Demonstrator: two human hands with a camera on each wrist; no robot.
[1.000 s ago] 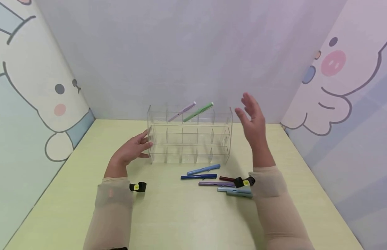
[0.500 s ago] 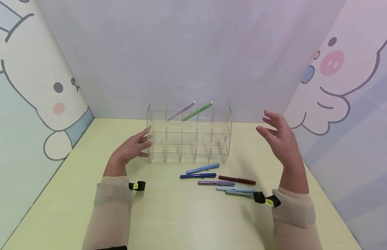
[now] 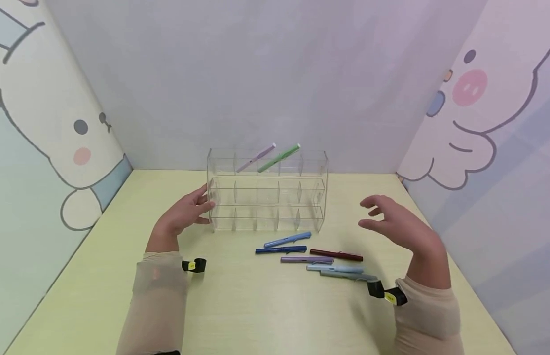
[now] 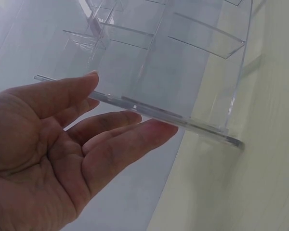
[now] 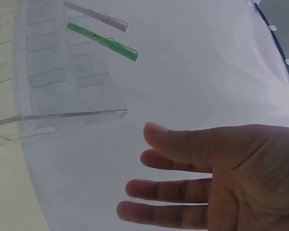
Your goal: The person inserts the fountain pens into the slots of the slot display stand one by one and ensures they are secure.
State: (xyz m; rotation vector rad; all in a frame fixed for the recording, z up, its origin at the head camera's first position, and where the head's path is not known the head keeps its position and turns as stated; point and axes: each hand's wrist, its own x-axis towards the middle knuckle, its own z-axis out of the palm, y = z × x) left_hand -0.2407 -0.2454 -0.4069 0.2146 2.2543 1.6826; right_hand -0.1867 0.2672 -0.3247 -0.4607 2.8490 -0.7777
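Observation:
A clear acrylic tiered rack [image 3: 268, 211] with small compartments stands on the table. My left hand [image 3: 186, 213] is at its left side panel, fingers fairly straight. In the left wrist view, the fingertips [image 4: 161, 130] touch that panel, and the thumb reaches its edge. A light purple pen [image 3: 256, 158] and a green pen [image 3: 279, 158] lean in the top tier. My right hand [image 3: 396, 222] hovers right of the rack with relaxed, spread fingers and holds nothing. Between it and the rack's front lie a dark red pen [image 3: 337, 255] and several others.
In front of the rack lie a light blue pen [image 3: 287, 240], a dark blue pen [image 3: 281, 250], a purple pen [image 3: 307, 260], a pale blue pen [image 3: 334, 268] and a grey-green pen [image 3: 346, 275]. A pale curtain [image 3: 266, 88] hangs behind the table.
My right hand has drawn away from beside the rack's top, moving right, then lower toward the table. The left hand and the pens stay where they were.

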